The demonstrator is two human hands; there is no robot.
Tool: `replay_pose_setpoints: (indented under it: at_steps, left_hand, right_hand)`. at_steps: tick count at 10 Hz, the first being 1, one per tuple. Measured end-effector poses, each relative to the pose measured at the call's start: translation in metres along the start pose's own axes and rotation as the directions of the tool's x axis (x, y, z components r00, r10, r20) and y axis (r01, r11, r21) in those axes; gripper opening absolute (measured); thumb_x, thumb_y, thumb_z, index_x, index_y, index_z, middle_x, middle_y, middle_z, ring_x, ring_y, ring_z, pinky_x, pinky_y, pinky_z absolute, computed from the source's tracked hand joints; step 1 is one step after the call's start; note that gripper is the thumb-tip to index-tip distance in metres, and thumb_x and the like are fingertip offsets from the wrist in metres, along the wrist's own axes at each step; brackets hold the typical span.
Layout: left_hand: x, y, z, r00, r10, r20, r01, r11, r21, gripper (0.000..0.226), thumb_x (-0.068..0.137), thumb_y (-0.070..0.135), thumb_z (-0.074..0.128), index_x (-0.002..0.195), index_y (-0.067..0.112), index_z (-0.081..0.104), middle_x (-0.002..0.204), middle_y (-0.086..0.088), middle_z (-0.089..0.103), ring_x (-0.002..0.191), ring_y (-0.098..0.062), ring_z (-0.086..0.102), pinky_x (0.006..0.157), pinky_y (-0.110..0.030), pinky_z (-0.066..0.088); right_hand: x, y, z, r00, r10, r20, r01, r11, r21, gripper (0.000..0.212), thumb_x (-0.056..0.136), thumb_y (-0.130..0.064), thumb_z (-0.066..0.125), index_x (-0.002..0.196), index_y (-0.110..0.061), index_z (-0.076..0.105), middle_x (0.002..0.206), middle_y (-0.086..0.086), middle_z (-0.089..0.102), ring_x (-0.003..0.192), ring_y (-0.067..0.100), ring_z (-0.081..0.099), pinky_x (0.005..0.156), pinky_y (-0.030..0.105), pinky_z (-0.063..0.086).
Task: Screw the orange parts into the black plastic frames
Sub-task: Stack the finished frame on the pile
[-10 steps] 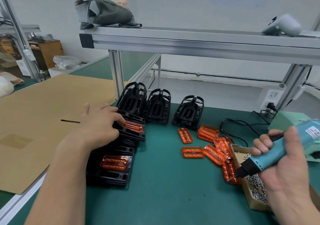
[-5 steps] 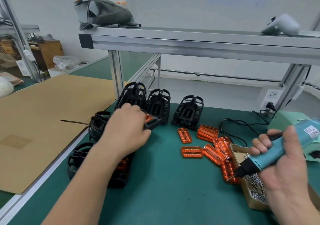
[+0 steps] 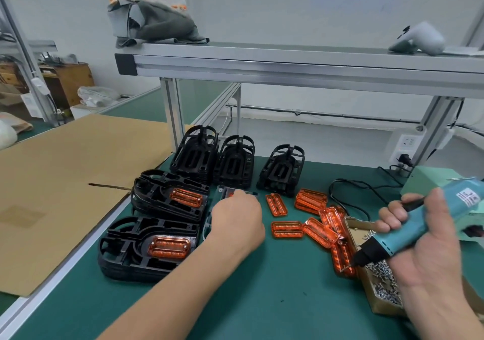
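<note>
Frame (image 3: 224, 192) now lies off the 2 stacks (image 3: 146, 245) outboard of the left hand (image 3: 237, 221), which grips and drags it toward the right hand (image 3: 424, 250), wrapped around the screwdriver (image 3: 403, 237): fastening likely comes next.

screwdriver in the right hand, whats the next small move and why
Probably dip the tip of the screwdriver into the screw box for a screw: the right hand holds it just over the box, and the left hand grips a blurred black frame with orange showing in it.
</note>
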State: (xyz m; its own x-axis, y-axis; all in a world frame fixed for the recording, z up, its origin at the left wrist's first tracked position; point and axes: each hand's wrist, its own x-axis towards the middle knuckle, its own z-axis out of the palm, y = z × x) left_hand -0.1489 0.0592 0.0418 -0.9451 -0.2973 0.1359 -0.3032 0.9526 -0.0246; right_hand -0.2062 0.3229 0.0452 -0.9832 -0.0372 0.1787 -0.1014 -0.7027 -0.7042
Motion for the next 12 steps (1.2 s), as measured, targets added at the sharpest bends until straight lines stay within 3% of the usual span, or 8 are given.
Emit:
replay_pose_setpoints:
  at_steps: [2, 3, 5, 7, 9, 10, 11, 12]
  left_hand:
    - [0.015, -0.01, 0.011, 0.998, -0.062, -0.012, 0.062, 0.997, -0.052, 0.017, 0.1, 0.033, 0.058, 0.101, 0.016, 0.055, 0.114, -0.006, 0.054, 0.081, -0.028, 0.06, 0.06, -0.033, 0.039]
    - [0.018, -0.014, 0.016, 0.998, -0.045, -0.041, 0.043, 0.997, -0.058, 0.035, 0.101, 0.048, 0.059, 0.112, 0.014, 0.06, 0.116, -0.006, 0.055, 0.096, -0.028, 0.067, 0.064, -0.035, 0.043]
    - [0.023, -0.027, 0.022, 0.998, -0.03, -0.059, 0.023, 0.992, -0.122, 0.047, 0.1, 0.062, 0.055, 0.11, 0.016, 0.06, 0.113, -0.005, 0.055, 0.099, -0.028, 0.064, 0.068, -0.036, 0.045]
    - [0.028, -0.031, 0.012, 0.987, -0.008, -0.163, -0.024, 0.981, -0.191, 0.038, 0.1, 0.055, 0.053, 0.094, 0.017, 0.056, 0.104, -0.004, 0.059, 0.094, -0.026, 0.062, 0.071, -0.036, 0.045]
    - [0.061, -0.061, -0.019, 0.946, -0.163, -0.28, 0.111, 0.975, -0.193, 0.03, 0.097, 0.038, 0.057, 0.101, 0.01, 0.063, 0.107, -0.013, 0.061, 0.092, -0.03, 0.056, 0.072, -0.04, 0.047]
    - [0.085, -0.085, -0.032, 0.933, -0.302, -0.196, 0.282, 0.951, -0.124, 0.045, 0.095, 0.042, 0.061, 0.118, 0.003, 0.06, 0.129, -0.025, 0.056, 0.119, -0.041, 0.053, 0.095, -0.048, 0.049]
    - [0.104, -0.104, -0.038, 0.904, -0.427, -0.024, 0.424, 0.902, -0.08, 0.063, 0.093, 0.051, 0.065, 0.13, 0.002, 0.055, 0.141, -0.032, 0.046, 0.128, -0.047, 0.048, 0.107, -0.051, 0.046]
    - [0.108, -0.115, -0.034, 0.89, -0.446, 0.093, 0.454, 0.886, -0.091, 0.061, 0.091, 0.054, 0.065, 0.129, 0.008, 0.053, 0.128, -0.022, 0.058, 0.116, -0.041, 0.058, 0.101, -0.05, 0.052]
  right_hand:
    - [0.0, 0.001, -0.001, 1.0, 0.0, -0.003, 0.0, 1.0, 0.001, 0.035, 0.098, -0.057, 0.069, 0.088, -0.024, 0.065, 0.074, -0.005, 0.044, 0.063, 0.009, 0.044, 0.055, 0.021, 0.047]
    - [0.0, 0.001, 0.0, 1.0, 0.0, -0.006, 0.0, 1.0, -0.005, 0.035, 0.098, -0.057, 0.07, 0.087, -0.024, 0.065, 0.074, -0.005, 0.044, 0.063, 0.009, 0.045, 0.055, 0.021, 0.047]
    - [-0.001, -0.001, 0.0, 1.0, 0.002, -0.018, -0.002, 1.0, 0.005, 0.035, 0.098, -0.056, 0.07, 0.087, -0.024, 0.066, 0.074, -0.006, 0.045, 0.063, 0.009, 0.045, 0.055, 0.02, 0.047]
    - [0.0, -0.002, -0.001, 1.0, 0.014, -0.015, -0.014, 1.0, 0.01, 0.035, 0.095, -0.057, 0.074, 0.087, -0.024, 0.066, 0.075, -0.006, 0.045, 0.063, 0.009, 0.045, 0.056, 0.021, 0.047]
    - [0.001, -0.003, -0.001, 1.0, 0.01, -0.023, -0.009, 1.0, 0.015, 0.034, 0.097, -0.056, 0.071, 0.088, -0.024, 0.066, 0.075, -0.006, 0.045, 0.063, 0.008, 0.045, 0.056, 0.021, 0.047]
    - [-0.001, -0.003, 0.003, 0.999, 0.017, -0.032, -0.016, 1.0, 0.013, 0.033, 0.1, -0.054, 0.067, 0.087, -0.023, 0.065, 0.074, -0.006, 0.045, 0.062, 0.008, 0.045, 0.054, 0.02, 0.047]
    - [-0.003, -0.004, 0.006, 0.999, 0.015, -0.04, -0.015, 1.0, 0.012, 0.034, 0.101, -0.052, 0.064, 0.085, -0.022, 0.064, 0.073, -0.005, 0.044, 0.06, 0.008, 0.044, 0.053, 0.02, 0.046]
    - [-0.003, -0.004, 0.008, 0.999, 0.015, -0.045, -0.014, 1.0, 0.015, 0.034, 0.102, -0.051, 0.063, 0.085, -0.022, 0.064, 0.072, -0.005, 0.044, 0.06, 0.008, 0.044, 0.052, 0.02, 0.045]
